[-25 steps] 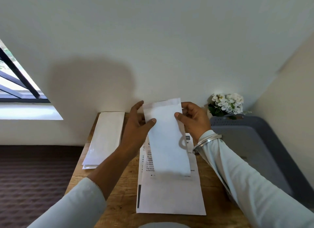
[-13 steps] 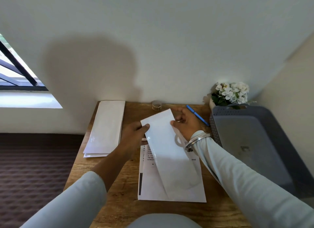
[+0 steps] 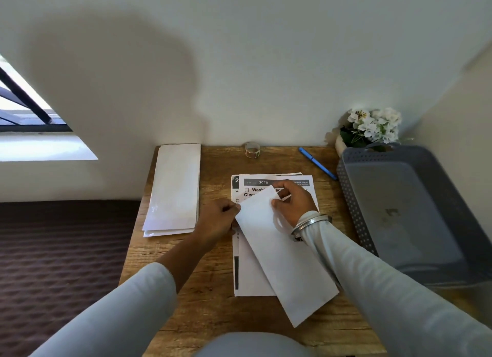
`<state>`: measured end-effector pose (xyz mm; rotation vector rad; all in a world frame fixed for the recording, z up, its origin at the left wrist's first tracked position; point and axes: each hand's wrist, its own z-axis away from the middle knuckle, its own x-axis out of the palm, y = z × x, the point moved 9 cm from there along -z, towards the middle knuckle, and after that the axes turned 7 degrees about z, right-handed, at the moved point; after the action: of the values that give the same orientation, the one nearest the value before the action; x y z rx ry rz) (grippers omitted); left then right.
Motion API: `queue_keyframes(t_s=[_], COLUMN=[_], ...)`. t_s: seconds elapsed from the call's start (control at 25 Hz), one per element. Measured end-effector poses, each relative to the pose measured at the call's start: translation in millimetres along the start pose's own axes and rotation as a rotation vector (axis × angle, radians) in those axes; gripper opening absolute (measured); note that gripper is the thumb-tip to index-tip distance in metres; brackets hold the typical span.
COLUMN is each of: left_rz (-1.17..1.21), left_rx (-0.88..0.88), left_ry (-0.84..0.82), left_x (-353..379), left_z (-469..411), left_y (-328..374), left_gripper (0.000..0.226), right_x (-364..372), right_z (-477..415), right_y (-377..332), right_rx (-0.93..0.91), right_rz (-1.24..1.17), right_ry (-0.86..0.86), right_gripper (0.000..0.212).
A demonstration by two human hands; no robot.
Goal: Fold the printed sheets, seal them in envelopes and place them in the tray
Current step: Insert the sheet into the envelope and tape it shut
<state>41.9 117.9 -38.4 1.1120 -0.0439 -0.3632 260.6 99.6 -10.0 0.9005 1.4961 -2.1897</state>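
Note:
A white envelope lies slanted across the stack of printed sheets in the middle of the wooden table. My left hand pinches the envelope's upper left edge. My right hand grips its top end, thumb under the corner and fingers curled over it. A grey perforated tray stands at the table's right side; nothing is visible inside it. A stack of blank envelopes lies at the back left.
A small roll of tape stands by the wall at the back. A blue pen lies slanted near the tray. A pot of white flowers sits in the back right corner. The floor drops away left of the table.
Both hands have brought the envelope down from in front of the wall onto the printed sheets and turned it slantwise. The view has tilted downward, showing the tape and pen.

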Motion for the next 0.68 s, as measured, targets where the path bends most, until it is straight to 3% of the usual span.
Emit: queue_keyframes(t_s=[0.2, 0.28, 0.48, 0.68], left_rz=[-0.425, -0.539, -0.84, -1.112], left_rx=[0.192, 0.268, 0.453, 0.746], left_ry=[-0.022, -0.016, -0.003, -0.054], left_x=[4, 8, 20, 35], left_z=[3, 4, 11, 35], left_y=[7, 9, 13, -1], left_gripper=[0.004, 0.011, 0.011, 0.045], right_x=[3, 8, 48, 66], right_z=[6, 12, 41, 50], right_y=[-3, -6, -31, -24], right_rx=[-0.065, -0.096, -0.416, -0.479], right_rz=[0.243, 0.426, 0.831, 0.941], right_ry=[0.039, 0.027, -0.004, -0.051], right_gripper=[0.04, 0.045, 0.046, 0.057])
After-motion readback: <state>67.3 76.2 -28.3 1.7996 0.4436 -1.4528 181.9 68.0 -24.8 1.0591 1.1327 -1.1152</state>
